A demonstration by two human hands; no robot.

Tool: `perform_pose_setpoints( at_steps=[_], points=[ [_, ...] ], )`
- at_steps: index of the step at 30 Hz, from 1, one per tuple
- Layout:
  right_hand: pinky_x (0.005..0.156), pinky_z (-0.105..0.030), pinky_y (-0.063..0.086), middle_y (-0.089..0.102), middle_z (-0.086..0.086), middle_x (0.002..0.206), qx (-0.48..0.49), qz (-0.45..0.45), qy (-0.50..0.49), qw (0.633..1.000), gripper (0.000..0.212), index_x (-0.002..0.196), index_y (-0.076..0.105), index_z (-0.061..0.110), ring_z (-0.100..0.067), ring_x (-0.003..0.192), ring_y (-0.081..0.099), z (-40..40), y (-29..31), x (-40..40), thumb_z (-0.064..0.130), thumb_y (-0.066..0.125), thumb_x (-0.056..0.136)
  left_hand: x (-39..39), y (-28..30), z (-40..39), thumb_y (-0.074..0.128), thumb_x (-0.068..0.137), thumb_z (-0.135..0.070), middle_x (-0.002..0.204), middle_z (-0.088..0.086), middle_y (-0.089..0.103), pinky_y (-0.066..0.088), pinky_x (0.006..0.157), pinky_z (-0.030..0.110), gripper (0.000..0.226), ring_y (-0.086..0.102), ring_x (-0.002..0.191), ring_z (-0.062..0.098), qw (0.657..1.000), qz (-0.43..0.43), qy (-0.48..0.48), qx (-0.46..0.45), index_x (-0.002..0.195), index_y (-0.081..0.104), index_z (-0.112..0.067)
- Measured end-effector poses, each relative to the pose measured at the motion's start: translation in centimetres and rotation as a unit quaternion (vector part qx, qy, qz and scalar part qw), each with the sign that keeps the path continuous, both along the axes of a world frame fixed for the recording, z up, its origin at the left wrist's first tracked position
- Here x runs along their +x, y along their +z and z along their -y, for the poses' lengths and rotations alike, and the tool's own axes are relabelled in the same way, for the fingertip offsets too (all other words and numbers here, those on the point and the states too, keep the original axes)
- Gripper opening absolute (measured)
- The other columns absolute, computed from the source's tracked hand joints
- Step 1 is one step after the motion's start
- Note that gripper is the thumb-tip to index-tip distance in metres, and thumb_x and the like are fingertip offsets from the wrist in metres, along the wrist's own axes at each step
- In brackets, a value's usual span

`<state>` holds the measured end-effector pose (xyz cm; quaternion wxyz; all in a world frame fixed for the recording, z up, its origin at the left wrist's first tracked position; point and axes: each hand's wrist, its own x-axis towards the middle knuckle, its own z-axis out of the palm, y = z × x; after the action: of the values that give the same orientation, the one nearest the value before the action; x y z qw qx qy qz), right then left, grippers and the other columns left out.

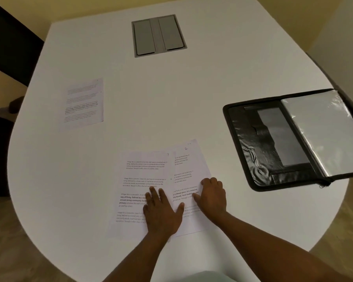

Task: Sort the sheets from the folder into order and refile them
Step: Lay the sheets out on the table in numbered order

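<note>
Two printed sheets lie overlapped on the white table [192,98] in front of me. The left sheet [139,180] lies on top of the right sheet [189,165], which bears a handwritten number at its top. My left hand [161,212] presses flat on the left sheet with straight fingers. My right hand [212,196] rests on the right sheet near its right edge, fingers bent down onto the paper. A third printed sheet [83,101] lies alone at the far left. The black zip folder [263,143] lies open at the right, its clear plastic sleeves [322,127] on the right half.
A grey cable hatch [159,35] is set into the table at the far middle. The folder's right part overhangs the table's right edge. Dark furniture stands beyond the table at the left.
</note>
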<state>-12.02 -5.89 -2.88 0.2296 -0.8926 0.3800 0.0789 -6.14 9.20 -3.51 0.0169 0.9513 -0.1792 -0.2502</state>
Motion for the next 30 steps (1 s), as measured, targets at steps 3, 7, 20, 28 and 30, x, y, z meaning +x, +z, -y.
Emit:
perform_pose_setpoints(
  at_steps=[3,7,20,28,30],
  points=[
    [0.094,-0.031,0.046,0.05,-0.005,0.125,0.051,0.001,-0.082,0.995,0.062,0.127,0.043,0.016,-0.02,0.114,0.049,-0.9,0.3,0.6,0.047,0.072,0.082,0.0,0.1,0.2,0.023,0.087,-0.076,0.158,0.017,-0.019,0.009,0.118,0.049,0.099,-0.009,0.148,0.034,1.0,-0.006,0.005,0.001,0.153,-0.009,-0.009],
    [0.093,-0.032,0.048,0.049,-0.008,0.128,0.083,-0.007,-0.124,0.989,0.067,0.13,0.038,0.014,-0.023,0.116,0.051,-1.3,0.8,1.0,0.041,0.075,0.082,0.0,0.0,0.4,0.022,0.086,-0.076,0.159,0.017,-0.018,0.01,0.118,0.049,0.098,-0.008,0.148,0.035,1.0,-0.001,0.008,0.003,0.153,-0.009,-0.01],
    [0.053,-0.02,0.037,0.066,0.004,0.077,0.11,0.087,-0.17,0.975,0.019,0.079,0.06,0.022,-0.008,0.064,0.057,0.6,3.1,1.8,0.033,0.062,0.094,0.2,-1.6,-1.6,0.002,0.085,-0.077,0.16,0.014,-0.015,0.016,0.116,0.049,0.081,0.001,0.148,0.035,0.997,0.068,-0.031,-0.018,0.152,-0.01,-0.034],
    [0.06,-0.03,0.044,0.067,0.0,0.079,-0.01,0.18,-0.127,0.975,0.021,0.085,0.067,0.02,-0.024,0.072,0.062,4.8,9.7,1.9,0.038,0.062,0.093,0.3,-2.8,-2.3,0.017,0.09,-0.074,0.159,0.017,0.016,0.033,0.107,0.054,0.077,0.026,0.142,0.039,0.995,0.094,0.004,-0.044,0.152,0.023,-0.03],
    [0.06,-0.036,0.053,0.072,-0.002,0.076,-0.03,0.217,-0.109,0.97,0.02,0.088,0.072,0.021,-0.024,0.067,0.066,5.9,12.0,2.1,0.038,0.063,0.092,0.2,-2.5,-2.2,0.014,0.088,-0.076,0.16,0.015,0.011,0.027,0.111,0.053,0.078,0.02,0.144,0.038,0.995,0.084,0.009,-0.052,0.153,0.02,-0.032]
  ],
)
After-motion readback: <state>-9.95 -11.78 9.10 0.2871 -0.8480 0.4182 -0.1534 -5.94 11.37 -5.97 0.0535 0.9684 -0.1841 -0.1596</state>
